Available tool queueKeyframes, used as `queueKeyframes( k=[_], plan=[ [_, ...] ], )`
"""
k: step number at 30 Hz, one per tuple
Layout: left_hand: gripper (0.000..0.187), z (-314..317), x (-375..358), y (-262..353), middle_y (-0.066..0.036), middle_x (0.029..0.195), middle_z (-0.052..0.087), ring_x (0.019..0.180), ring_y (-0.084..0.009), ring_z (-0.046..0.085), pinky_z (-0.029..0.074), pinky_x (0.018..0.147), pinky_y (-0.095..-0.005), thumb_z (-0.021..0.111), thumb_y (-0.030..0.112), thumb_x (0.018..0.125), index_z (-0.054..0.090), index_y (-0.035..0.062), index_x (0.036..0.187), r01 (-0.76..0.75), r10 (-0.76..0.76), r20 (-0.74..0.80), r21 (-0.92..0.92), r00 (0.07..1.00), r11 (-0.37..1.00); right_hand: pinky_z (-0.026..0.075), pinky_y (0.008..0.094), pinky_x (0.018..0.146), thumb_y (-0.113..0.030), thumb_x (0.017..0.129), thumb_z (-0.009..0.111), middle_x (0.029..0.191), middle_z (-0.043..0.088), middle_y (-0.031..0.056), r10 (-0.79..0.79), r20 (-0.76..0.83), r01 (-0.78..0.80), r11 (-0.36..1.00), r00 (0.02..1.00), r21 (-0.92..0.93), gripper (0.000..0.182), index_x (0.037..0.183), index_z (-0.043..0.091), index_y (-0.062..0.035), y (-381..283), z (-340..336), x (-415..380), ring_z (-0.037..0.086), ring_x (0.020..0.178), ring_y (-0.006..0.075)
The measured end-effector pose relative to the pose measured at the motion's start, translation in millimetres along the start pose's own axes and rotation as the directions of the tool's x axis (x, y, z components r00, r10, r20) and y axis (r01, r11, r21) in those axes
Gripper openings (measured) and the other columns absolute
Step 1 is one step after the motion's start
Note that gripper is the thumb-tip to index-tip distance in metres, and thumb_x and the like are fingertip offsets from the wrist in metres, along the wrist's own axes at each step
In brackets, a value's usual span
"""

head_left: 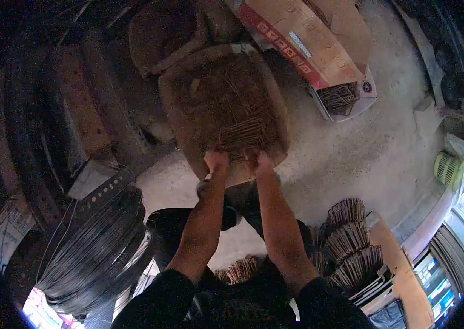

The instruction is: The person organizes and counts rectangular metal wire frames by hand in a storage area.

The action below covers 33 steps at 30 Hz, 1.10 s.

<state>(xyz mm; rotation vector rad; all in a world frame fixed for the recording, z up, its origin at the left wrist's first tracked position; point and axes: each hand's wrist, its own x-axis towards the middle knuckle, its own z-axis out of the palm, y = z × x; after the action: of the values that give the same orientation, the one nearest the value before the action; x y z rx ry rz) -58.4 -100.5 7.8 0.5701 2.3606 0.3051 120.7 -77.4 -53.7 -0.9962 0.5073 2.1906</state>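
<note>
On the floor (352, 159), a big tray (224, 109) full of nails (243, 118) is sitting in front of the person. The left hand (216, 162) and the right hand (259, 163) are lying side by side at its near edge, fingers curled on the nails, so both can grab together. Wire coils (98, 247) are lying to the left, nail bundles (352, 241) to the right.

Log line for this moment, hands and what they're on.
left hand: on near edge of nail tray | right hand: same edge | nails: piled in tray | wire coil: left
</note>
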Motion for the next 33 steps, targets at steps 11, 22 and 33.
queueKeyframes(
  k=[11, 22, 33],
  plan=[
    [0.027, 24.9, -22.3, -30.6, -0.010, 0.121, 0.074, 0.100, -0.0222, 0.070, 0.060, 0.085, -0.0405, 0.068, 0.023, 0.102, 0.077, 0.0037, 0.118, -0.278, 0.204, -0.196, -0.783, 0.959, 0.556, 0.054, 0.0380, 0.091, -0.036, 0.102, 0.069, 0.105, 0.072, 0.0090, -0.947, 0.034, 0.285, 0.062, 0.321, -0.956, 0.041, 0.128, 0.066, -0.0032, 2.0, 28.4, 2.5, 0.066, 0.100, 0.0219],
    [0.025, -241.5, -230.0, 172.2, -0.010, 0.111, 0.076, 0.105, -0.0212, 0.068, 0.053, 0.095, -0.0320, 0.071, 0.014, 0.101, 0.075, -0.0018, 0.120, -0.223, 0.199, -0.118, -0.709, 0.973, 0.669, 0.044, 0.0258, 0.065, -0.022, 0.089, 0.085, 0.097, 0.068, -0.0045, -0.556, -0.143, 0.333, 0.662, 0.819, -0.672, 0.030, 0.116, 0.073, -0.0140, -50.6, 277.8, -286.6, 0.058, 0.081, 0.0082],
    [0.023, -546.1, -428.4, 257.2, -0.014, 0.087, 0.071, 0.080, -0.0206, 0.067, 0.052, 0.075, -0.0317, 0.076, 0.008, 0.093, 0.076, -0.0019, 0.114, -0.594, 0.488, -0.338, -0.486, 0.805, 0.642, 0.041, 0.0230, 0.063, -0.025, 0.098, 0.074, 0.103, 0.068, -0.0068, -0.356, 0.152, 0.359, 0.638, 0.922, -0.681, 0.026, 0.123, 0.071, -0.0176, -16.9, 488.4, -514.5, 0.057, 0.079, 0.0060]
  ],
)
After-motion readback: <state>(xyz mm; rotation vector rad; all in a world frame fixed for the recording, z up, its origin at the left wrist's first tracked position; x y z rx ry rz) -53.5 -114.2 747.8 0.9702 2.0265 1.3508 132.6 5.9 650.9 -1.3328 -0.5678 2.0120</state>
